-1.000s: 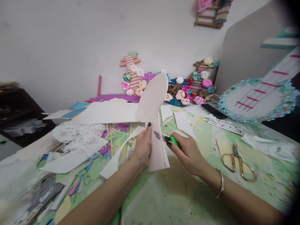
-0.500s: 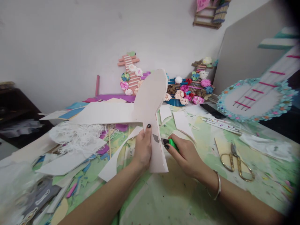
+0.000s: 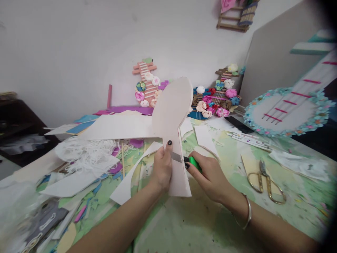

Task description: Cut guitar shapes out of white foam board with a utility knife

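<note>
My left hand (image 3: 162, 168) is closed around the narrow neck of a white foam board cutout (image 3: 172, 105), thumb lying on its front face. The cutout stands raised above the table, with a rounded top and a flared lower end. In my right hand (image 3: 210, 175) is a green utility knife (image 3: 195, 163), gripped by its handle. Its grey blade lies across the neck, against the board's right edge, its tip near my left thumb. Most of my left fingers are hidden behind the board.
Gold-handled scissors (image 3: 265, 181) lie at the right, near several thin white sticks (image 3: 247, 140). White string (image 3: 86, 154) and board scraps (image 3: 131, 172) cover the left side. Flower-trimmed craft instruments (image 3: 147, 84) stand along the wall. A larger banjo-like craft (image 3: 284, 112) leans at the right.
The cutout and both hands have shifted slightly right. The top of the board has swung a little to the right, and the knife stays at its edge.
</note>
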The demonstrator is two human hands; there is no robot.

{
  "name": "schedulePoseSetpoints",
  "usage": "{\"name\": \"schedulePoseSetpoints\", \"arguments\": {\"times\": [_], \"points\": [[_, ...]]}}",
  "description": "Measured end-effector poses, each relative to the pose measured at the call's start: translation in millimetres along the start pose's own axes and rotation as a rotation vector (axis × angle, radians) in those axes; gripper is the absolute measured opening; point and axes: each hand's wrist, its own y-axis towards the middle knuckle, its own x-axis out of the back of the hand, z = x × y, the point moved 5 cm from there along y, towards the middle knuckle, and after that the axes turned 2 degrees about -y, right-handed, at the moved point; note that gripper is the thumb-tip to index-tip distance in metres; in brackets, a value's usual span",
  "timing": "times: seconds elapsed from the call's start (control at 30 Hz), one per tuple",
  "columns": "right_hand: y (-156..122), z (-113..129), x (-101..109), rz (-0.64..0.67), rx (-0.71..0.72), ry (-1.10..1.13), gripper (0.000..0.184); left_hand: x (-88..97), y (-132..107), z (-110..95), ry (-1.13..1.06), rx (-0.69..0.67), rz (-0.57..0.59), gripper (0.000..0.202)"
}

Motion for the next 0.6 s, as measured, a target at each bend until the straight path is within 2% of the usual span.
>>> {"name": "schedulePoseSetpoints", "arguments": {"times": [0.27,0.43,0.6], "points": [[-1,-1,2,-0.002,0.020,0.018,0.027,-4.4,-4,-5,-0.041,0.051,0.011,0.025],[1,-5,5,-0.024,0.012,-0.011,0.028,-1.7,-3,-12,-0.061,0.073,-0.041,0.034],[3,-5,6,-0.028,0.002,-0.015,0.031,-2.4,-3,-9,-0.105,0.128,-0.065,0.037]]}}
